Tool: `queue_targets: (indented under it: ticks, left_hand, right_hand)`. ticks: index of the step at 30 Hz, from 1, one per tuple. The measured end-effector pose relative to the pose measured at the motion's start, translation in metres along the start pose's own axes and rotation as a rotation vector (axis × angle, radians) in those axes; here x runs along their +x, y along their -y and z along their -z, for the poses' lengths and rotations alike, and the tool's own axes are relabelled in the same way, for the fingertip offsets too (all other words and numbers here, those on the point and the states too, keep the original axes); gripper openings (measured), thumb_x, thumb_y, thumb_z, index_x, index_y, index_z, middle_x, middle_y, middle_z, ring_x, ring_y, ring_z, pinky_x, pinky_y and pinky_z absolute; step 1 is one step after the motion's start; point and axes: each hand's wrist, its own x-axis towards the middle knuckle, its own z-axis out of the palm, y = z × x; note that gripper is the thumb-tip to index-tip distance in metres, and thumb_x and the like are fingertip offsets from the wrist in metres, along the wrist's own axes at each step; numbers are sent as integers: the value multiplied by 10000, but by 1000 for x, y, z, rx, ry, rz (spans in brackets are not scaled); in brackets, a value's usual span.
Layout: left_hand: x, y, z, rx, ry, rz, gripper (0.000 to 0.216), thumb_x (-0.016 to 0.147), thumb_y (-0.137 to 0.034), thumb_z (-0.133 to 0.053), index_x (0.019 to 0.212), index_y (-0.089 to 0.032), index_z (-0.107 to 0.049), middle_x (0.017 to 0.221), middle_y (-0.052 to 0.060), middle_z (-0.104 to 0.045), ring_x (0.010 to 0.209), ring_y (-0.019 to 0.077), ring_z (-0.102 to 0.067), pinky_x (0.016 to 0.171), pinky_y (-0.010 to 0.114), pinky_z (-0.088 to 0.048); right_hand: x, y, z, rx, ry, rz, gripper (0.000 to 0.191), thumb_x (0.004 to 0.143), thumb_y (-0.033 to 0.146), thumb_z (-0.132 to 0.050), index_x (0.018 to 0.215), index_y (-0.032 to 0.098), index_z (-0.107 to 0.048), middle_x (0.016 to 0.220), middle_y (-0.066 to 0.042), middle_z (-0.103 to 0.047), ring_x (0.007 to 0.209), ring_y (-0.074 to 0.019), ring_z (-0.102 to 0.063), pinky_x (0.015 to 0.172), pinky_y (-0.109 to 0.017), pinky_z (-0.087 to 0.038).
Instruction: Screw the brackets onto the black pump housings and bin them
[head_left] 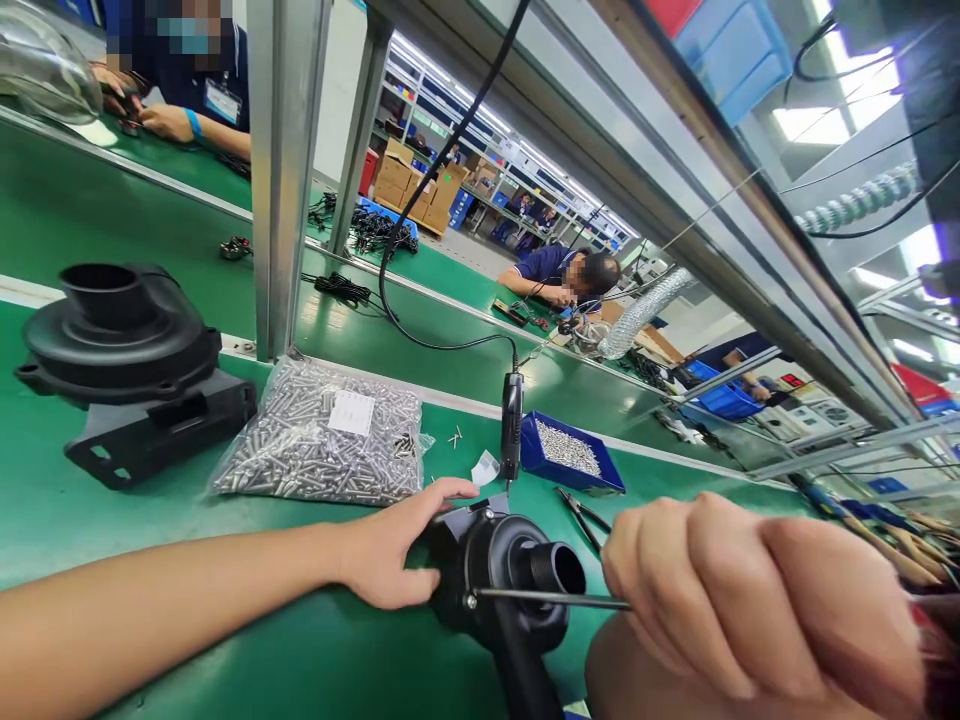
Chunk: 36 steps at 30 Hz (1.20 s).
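A black plastic blower housing (491,570) with a round outlet lies in front of me on the green bench. My left hand (397,550) grips its left side, thumb and fingers around the casing, some fingertips hidden behind it. My right hand (742,590) is closed in a fist around a screwdriver, whose handle is mostly hidden. The thin steel shaft of the screwdriver (555,599) reaches left across the housing, its tip at a silver screw (471,602) on the rim. Another screw (490,514) sits at the housing's top edge. Pliers (581,518) lie near my right hand.
A clear bag of metal screws (322,435) lies behind my left arm. A second blower housing (124,350) stands at left. A black electric screwdriver (512,425) hangs by its cord beside a blue bin of small screws (570,450). A metal post (281,180) rises behind.
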Motion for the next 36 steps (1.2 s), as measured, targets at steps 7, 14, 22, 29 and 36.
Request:
queue_targets:
  ticks: [7,14,22,29,36]
  left_hand:
    - [-1,-5,-18,357,-59,-217,1273,699,-561,-966,1658,-270,-182,1542,232,-444,1400,429,-486,1174,592,-472]
    - [-4,-1,-33,451,-108,-95,1323,650,-677,-942,1657,-272,-186,1550,257,-408,1421,463,-457,1151,637,-483]
    - [0,-10,-31,427,-169,-113,1076,773,-614,-880,1618,-232,-335,1520,203,-502,1363,427,-541,1170,559,-487]
    - [3,-19,-31,368,-172,-54,954,728,-628,-904,1486,-200,-515,1399,201,-560,1276,385,-586,1105,518,-534]
    - [6,-20,-30,390,-186,-78,999,716,-603,-915,1518,-203,-474,1368,193,-556,1236,371,-601,1064,499,-554]
  right_hand:
    - [21,-5,-20,75,79,5,583,985,432,-669,569,226,-315,448,85,-262,323,-101,-239,361,-303,-176]
    - [12,-2,-14,99,110,-22,558,981,432,-643,574,230,-319,452,78,-280,339,-107,-249,375,-297,-184]
    - [67,-20,-2,314,1082,-135,498,1042,407,-432,596,197,-499,606,-27,-564,551,-146,-623,602,-287,-525]
    - [52,0,-29,103,456,-289,580,993,348,-606,521,206,-300,450,70,-285,392,-64,-262,441,-220,-251]
    - [17,-14,-54,-105,-243,194,503,1027,304,-586,575,211,-385,502,65,-261,402,-95,-213,382,-253,-245]
